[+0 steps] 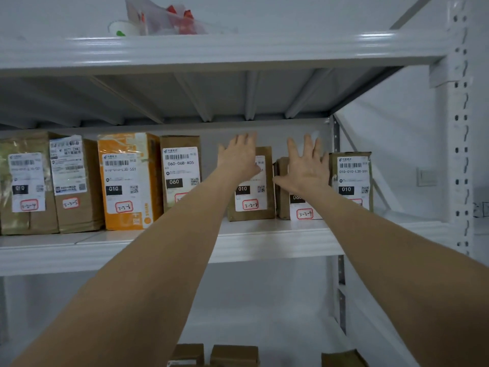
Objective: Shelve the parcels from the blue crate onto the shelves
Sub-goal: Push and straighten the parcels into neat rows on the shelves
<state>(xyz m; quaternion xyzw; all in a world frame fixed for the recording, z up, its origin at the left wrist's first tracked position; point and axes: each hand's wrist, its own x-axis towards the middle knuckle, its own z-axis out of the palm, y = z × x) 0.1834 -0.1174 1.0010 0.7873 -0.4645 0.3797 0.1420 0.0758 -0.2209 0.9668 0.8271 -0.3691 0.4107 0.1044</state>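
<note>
A row of upright labelled parcels stands on the white middle shelf [264,245]. My left hand [239,154] is flat with fingers spread against the front of a brown parcel marked 010 [252,197]. My right hand [307,165] is also flat and spread, resting on the smaller brown parcel [283,205] beside it. A further brown parcel [352,178] stands at the right end of the row. An orange parcel [127,181] and a brown parcel marked 060 [180,170] stand to the left. The blue crate is out of view.
More brown parcels [29,184] fill the shelf's left end. The top shelf [238,49] holds a plastic bag [164,17]. A perforated white upright [460,144] bounds the right side. Tops of brown parcels [234,354] show on the shelf below.
</note>
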